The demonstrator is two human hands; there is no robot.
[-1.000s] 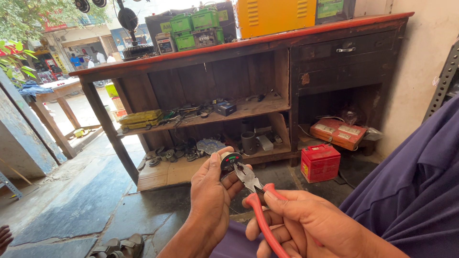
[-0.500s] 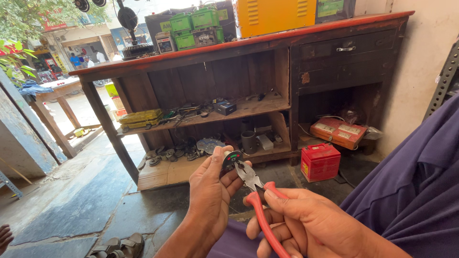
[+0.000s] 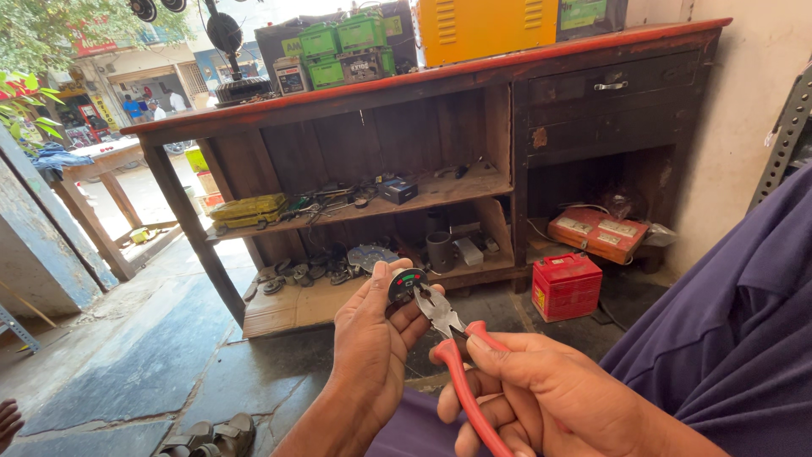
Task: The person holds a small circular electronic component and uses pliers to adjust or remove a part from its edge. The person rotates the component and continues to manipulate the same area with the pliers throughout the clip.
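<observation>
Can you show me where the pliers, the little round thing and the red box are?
pliers (image 3: 440,311), head view, on the metal nose.
little round thing (image 3: 406,283), head view, on its dark face.
red box (image 3: 567,286), head view, on its front side.

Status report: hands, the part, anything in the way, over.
Left hand pinches small round black gauge. Right hand grips red-handled pliers, jaws at gauge's edge. Nothing between them.
</observation>
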